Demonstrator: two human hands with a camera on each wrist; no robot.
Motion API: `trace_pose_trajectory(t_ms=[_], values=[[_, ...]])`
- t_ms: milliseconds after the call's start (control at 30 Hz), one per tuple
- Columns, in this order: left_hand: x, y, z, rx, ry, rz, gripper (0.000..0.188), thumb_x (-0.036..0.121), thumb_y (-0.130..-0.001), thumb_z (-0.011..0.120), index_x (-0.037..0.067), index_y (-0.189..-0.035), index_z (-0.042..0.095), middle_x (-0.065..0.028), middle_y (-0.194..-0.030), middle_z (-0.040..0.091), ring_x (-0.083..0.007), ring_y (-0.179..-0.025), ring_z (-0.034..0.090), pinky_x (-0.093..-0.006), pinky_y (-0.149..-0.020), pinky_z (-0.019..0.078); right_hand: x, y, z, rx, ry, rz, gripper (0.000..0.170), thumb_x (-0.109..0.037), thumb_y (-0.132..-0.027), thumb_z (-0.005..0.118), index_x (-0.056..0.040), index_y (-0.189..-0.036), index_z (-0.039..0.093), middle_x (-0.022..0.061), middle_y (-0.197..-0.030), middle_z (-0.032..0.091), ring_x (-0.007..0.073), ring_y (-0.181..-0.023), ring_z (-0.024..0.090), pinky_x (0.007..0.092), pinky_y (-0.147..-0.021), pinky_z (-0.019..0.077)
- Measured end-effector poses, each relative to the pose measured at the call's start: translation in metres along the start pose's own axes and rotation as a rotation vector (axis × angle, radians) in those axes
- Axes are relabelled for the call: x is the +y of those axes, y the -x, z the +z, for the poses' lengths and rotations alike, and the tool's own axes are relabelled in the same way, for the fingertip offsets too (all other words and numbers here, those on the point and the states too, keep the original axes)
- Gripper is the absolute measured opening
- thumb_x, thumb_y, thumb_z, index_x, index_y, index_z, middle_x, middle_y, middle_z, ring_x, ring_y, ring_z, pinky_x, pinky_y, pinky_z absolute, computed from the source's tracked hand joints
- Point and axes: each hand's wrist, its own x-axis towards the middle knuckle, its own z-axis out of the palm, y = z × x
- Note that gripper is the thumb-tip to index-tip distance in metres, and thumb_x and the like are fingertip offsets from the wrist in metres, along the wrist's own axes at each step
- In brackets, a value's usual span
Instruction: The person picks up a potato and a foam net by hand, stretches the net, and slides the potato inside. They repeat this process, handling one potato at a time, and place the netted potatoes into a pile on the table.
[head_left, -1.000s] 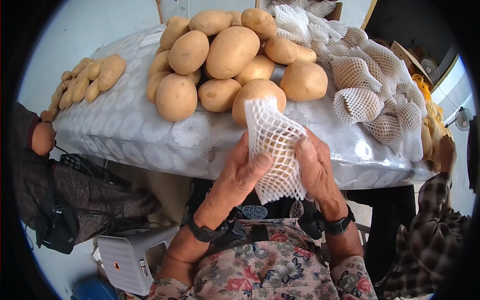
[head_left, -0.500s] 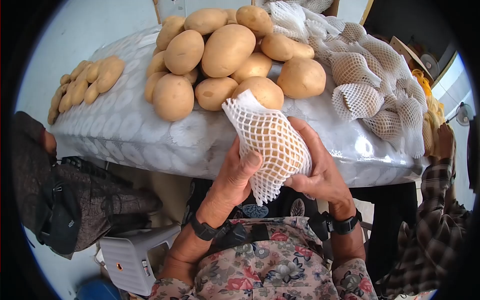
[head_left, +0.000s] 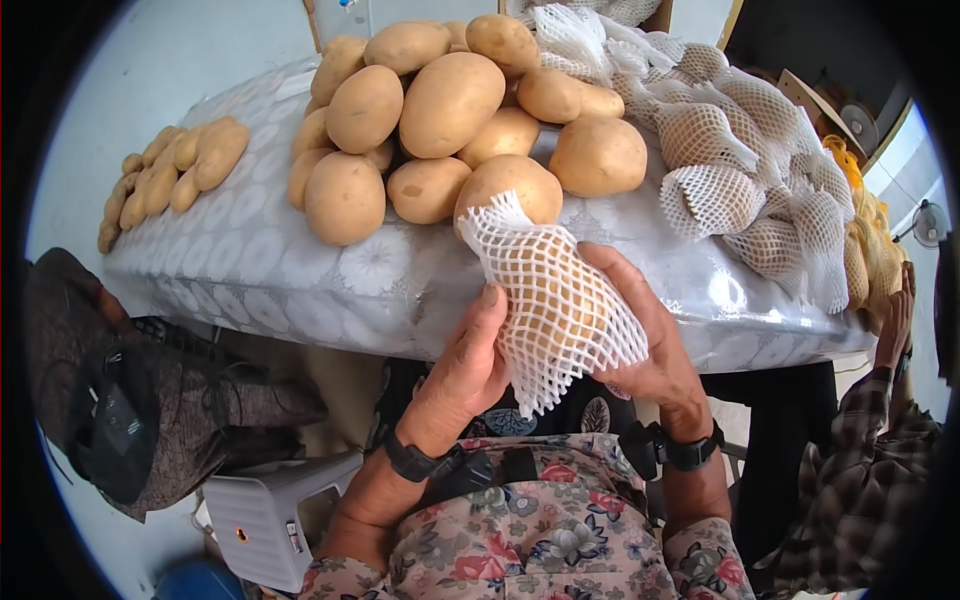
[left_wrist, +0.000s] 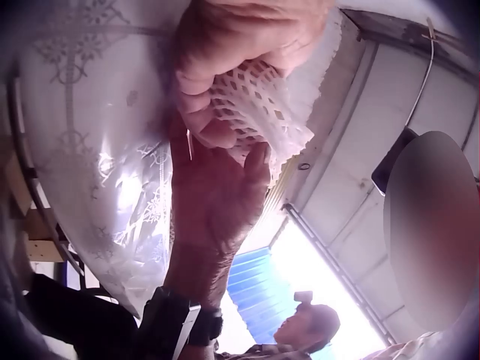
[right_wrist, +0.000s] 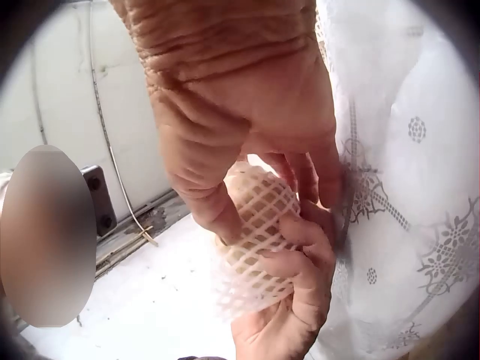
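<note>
A potato [head_left: 553,300] sits inside a white foam net sleeve [head_left: 515,240], held up in front of the table's near edge. My left hand [head_left: 462,365] holds its left side, the thumb lying along the mesh. Around the right side curls my right hand [head_left: 650,335], its thumb partly hidden by the flared lower end of the net. In the right wrist view, the fingers of both hands grip the netted potato [right_wrist: 262,221]. The left wrist view shows the white mesh [left_wrist: 251,105] between the two hands. The sleeve's upper end overlaps a bare potato [head_left: 525,185] on the table.
A pile of bare potatoes [head_left: 452,105] lies just beyond my hands on the patterned tablecloth [head_left: 270,265]. Several netted potatoes [head_left: 720,150] are heaped at right; a smaller bare heap [head_left: 180,165] lies far left. People stand at both sides. A grey stool [head_left: 260,520] is below left.
The netted potato has tilted, its upper end swinging left and its lower end flaring right. My right thumb has gone from the front of the mesh to its lower end.
</note>
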Motion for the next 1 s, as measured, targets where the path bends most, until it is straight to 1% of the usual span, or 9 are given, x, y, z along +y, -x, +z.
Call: trace_pose_trajectory(t_ms=[167, 267, 467, 600, 633, 733, 767, 900, 1000], values=[[0.001, 0.001, -0.004, -0.061, -0.338, 0.052, 0.069, 0.045, -0.088, 0.059, -0.002, -0.133, 0.034, -0.0106, -0.124, 0.050, -0.0155, -0.114, 0.049, -0.0306, -0.097, 0.0402, -0.001, -0.004, 0.008, 0.061, 0.077, 0.067, 0.092, -0.016, -0.061, 0.081, -0.0020, -0.138, 0.033, 0.0138, -0.131, 0.047, 0.0225, -0.122, 0.045, 0.0336, -0.104, 0.0337], [0.010, 0.001, -0.002, -0.111, -0.489, 0.064, 0.070, 0.046, -0.088, 0.059, -0.003, -0.133, 0.034, -0.0109, -0.124, 0.050, -0.0154, -0.113, 0.049, -0.0308, -0.096, 0.0406, -0.001, -0.002, 0.017, 0.181, 0.120, 0.021, 0.090, -0.012, -0.061, 0.082, -0.0026, -0.137, 0.034, 0.0118, -0.126, 0.051, 0.0214, -0.118, 0.049, 0.0321, -0.101, 0.0367], [0.009, 0.003, 0.004, -0.130, -0.389, 0.083, 0.069, 0.047, -0.084, 0.064, -0.003, -0.127, 0.043, -0.0091, -0.115, 0.057, -0.0148, -0.105, 0.054, -0.0300, -0.092, 0.0432, -0.019, -0.003, 0.003, -0.016, 0.226, 0.049, 0.084, -0.011, -0.064, 0.081, -0.0043, -0.135, 0.037, 0.0102, -0.121, 0.054, 0.0178, -0.111, 0.054, 0.0295, -0.094, 0.0424], [0.016, 0.004, 0.011, -0.098, -0.394, 0.150, 0.067, 0.038, -0.079, 0.073, -0.002, -0.125, 0.045, -0.0073, -0.110, 0.060, -0.0139, -0.103, 0.055, -0.0288, -0.090, 0.0441, -0.025, -0.008, 0.003, -0.047, 0.186, 0.018, 0.074, -0.012, -0.066, 0.080, -0.0029, -0.129, 0.044, 0.0097, -0.113, 0.059, 0.0164, -0.102, 0.058, 0.0281, -0.088, 0.0456], [0.011, 0.002, 0.009, -0.102, -0.333, 0.187, 0.069, 0.032, -0.078, 0.075, -0.002, -0.128, 0.041, -0.0070, -0.114, 0.058, -0.0135, -0.106, 0.054, -0.0284, -0.092, 0.0437, -0.024, -0.009, 0.005, 0.024, 0.213, -0.104, 0.071, -0.013, -0.066, 0.079, -0.0012, -0.128, 0.045, 0.0099, -0.109, 0.061, 0.0158, -0.099, 0.059, 0.0277, -0.086, 0.0466], [0.005, -0.002, 0.009, -0.094, -0.277, 0.130, 0.072, 0.031, -0.079, 0.075, -0.001, -0.130, 0.037, -0.0067, -0.118, 0.054, -0.0127, -0.109, 0.052, -0.0290, -0.094, 0.0430, -0.023, -0.018, 0.011, 0.231, 0.177, -0.065, 0.068, -0.013, -0.070, 0.077, 0.0001, -0.128, 0.045, 0.0108, -0.109, 0.062, 0.0148, -0.099, 0.059, 0.0276, -0.086, 0.0464], [0.003, -0.003, 0.009, -0.114, -0.223, 0.102, 0.072, 0.030, -0.078, 0.075, -0.001, -0.131, 0.037, -0.0070, -0.119, 0.054, -0.0135, -0.109, 0.052, -0.0299, -0.094, 0.0432, -0.017, -0.020, 0.013, 0.257, 0.117, -0.093, 0.056, -0.014, -0.077, 0.072, 0.0007, -0.126, 0.048, 0.0109, -0.109, 0.063, 0.0143, -0.100, 0.059, 0.0273, -0.086, 0.0463], [-0.006, -0.005, 0.000, -0.151, 0.012, 0.002, 0.072, 0.026, -0.076, 0.076, 0.001, -0.131, 0.037, -0.0082, -0.122, 0.054, -0.0171, -0.111, 0.053, -0.0329, -0.096, 0.0445, -0.024, -0.020, 0.019, 0.303, -0.037, 0.058, 0.036, -0.013, -0.087, 0.062, 0.0016, -0.119, 0.054, 0.0109, -0.109, 0.063, 0.0143, -0.098, 0.059, 0.0279, -0.085, 0.0466], [-0.012, -0.004, -0.003, -0.100, 0.189, 0.008, 0.070, 0.024, -0.075, 0.076, 0.001, -0.130, 0.040, -0.0086, -0.121, 0.055, -0.0193, -0.111, 0.055, -0.0341, -0.096, 0.0457, -0.009, -0.019, 0.018, 0.461, 0.129, -0.115, 0.034, -0.009, -0.083, 0.064, 0.0011, -0.114, 0.056, 0.0119, -0.104, 0.064, 0.0182, -0.095, 0.061, 0.0292, -0.083, 0.0478]])
